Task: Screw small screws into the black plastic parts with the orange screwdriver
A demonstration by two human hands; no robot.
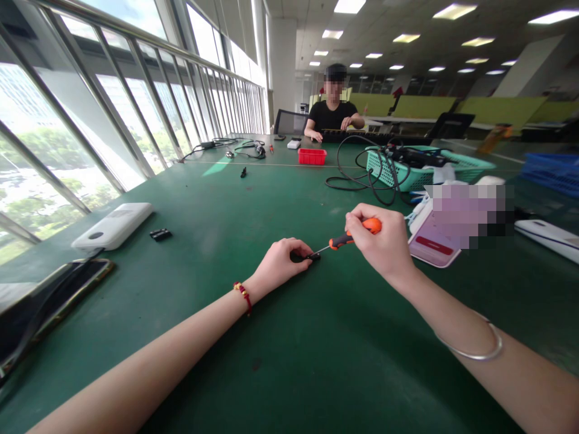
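My right hand [380, 241] is wrapped round the orange and black handle of a screwdriver [342, 240]. The metal shaft slants down to the left, and its tip meets a small black part [314, 256] on the green table [289, 337]. Thumb and fingers of my left hand [284, 262] pinch that small part against the tabletop; the fingers hide much of it, so its kind cannot be made out. Left of my hands lies another small black piece [160, 234], apart from them.
At left are a white power bank [114, 226] and a dark phone [54, 301]. A pink-screened phone [434, 241] stands right of my right hand. Behind are a teal basket [420, 178] with black cables, a red tray [312, 157] and a seated person [335, 114].
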